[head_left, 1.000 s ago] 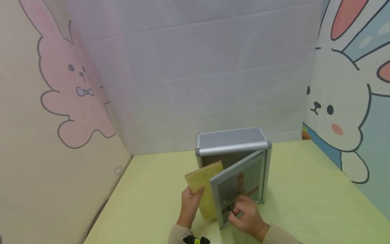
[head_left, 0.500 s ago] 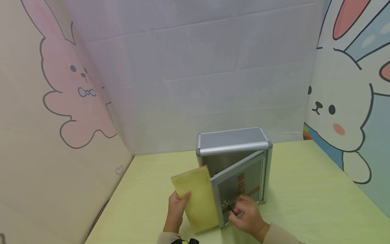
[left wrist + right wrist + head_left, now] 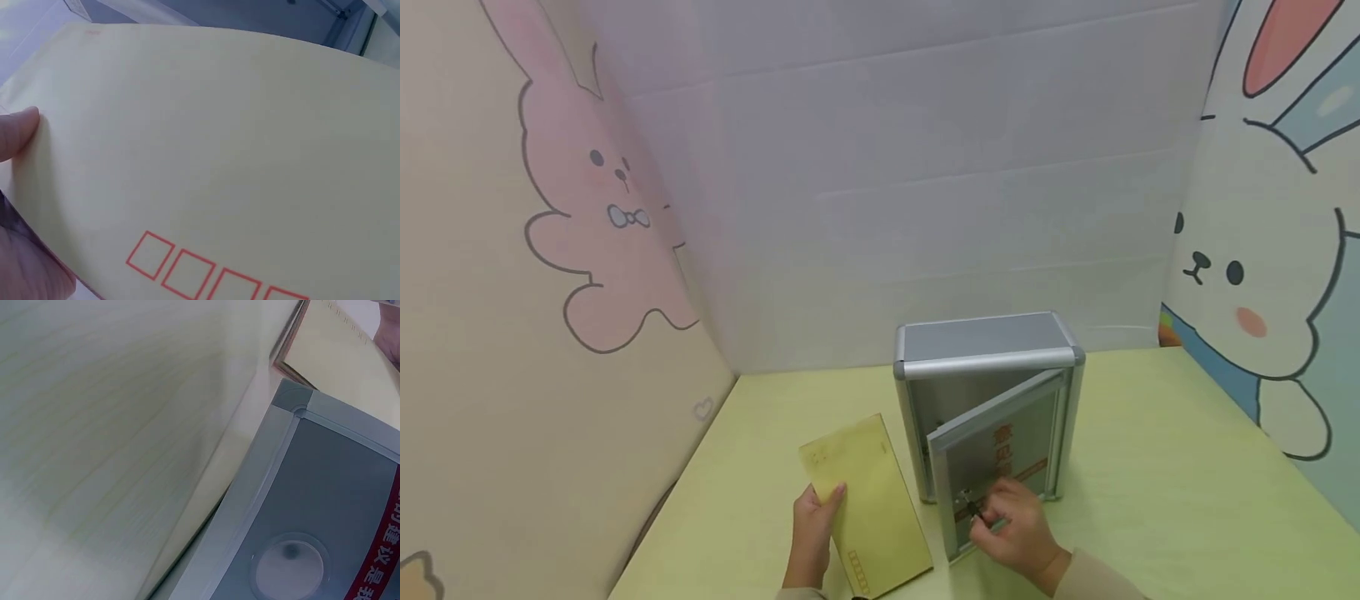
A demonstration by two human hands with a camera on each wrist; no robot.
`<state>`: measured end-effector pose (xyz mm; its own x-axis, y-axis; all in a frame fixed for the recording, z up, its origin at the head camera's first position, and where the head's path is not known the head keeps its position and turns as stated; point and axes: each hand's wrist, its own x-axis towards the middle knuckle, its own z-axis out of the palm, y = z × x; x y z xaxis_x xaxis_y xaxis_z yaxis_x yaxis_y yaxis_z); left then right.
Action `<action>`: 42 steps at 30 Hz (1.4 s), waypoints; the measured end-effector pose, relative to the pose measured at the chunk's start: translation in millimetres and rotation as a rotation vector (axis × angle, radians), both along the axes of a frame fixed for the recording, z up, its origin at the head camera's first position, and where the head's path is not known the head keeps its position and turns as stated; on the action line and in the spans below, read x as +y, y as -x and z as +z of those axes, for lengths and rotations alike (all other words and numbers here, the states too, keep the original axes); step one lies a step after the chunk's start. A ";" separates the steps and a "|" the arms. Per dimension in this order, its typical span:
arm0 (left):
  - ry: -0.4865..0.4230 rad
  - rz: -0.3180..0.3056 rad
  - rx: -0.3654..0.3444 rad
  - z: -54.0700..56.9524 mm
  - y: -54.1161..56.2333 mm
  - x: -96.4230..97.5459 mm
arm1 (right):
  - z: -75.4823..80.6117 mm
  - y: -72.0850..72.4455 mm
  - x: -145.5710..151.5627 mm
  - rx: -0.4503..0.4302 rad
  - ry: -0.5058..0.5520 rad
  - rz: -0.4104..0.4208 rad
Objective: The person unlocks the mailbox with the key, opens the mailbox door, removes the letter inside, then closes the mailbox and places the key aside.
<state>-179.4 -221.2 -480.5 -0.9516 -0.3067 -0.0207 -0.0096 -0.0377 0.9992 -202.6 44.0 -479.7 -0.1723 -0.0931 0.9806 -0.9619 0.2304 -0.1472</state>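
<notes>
- Head view: left hand [image 3: 811, 527] pinches yellow envelopes [image 3: 872, 500], now drawn toward the box's [image 3: 988, 340] eight o'clock, apparently wholly outside.
- Right hand [image 3: 1018, 529] pinches the black key [image 3: 976, 511].

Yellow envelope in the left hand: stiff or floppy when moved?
Probably semi-stiff: the yellow envelope looks nearly flat though the left hand grips only its side. It may flex slightly; its edge looks bowed in the left wrist view. Layers might slip apart, as the right wrist view shows stacked edges.
</notes>
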 end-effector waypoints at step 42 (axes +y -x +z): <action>0.473 0.240 -0.332 -47.4 19.0 0.4 | -8.0 3.2 2.1 -0.037 -0.014 -0.019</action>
<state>-198.4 -220.7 -528.0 -0.8208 -0.5598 -0.1133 -0.3691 0.3685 0.8532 -205.8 46.1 -487.7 -0.2108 -0.1026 0.9721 -0.9511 0.2511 -0.1797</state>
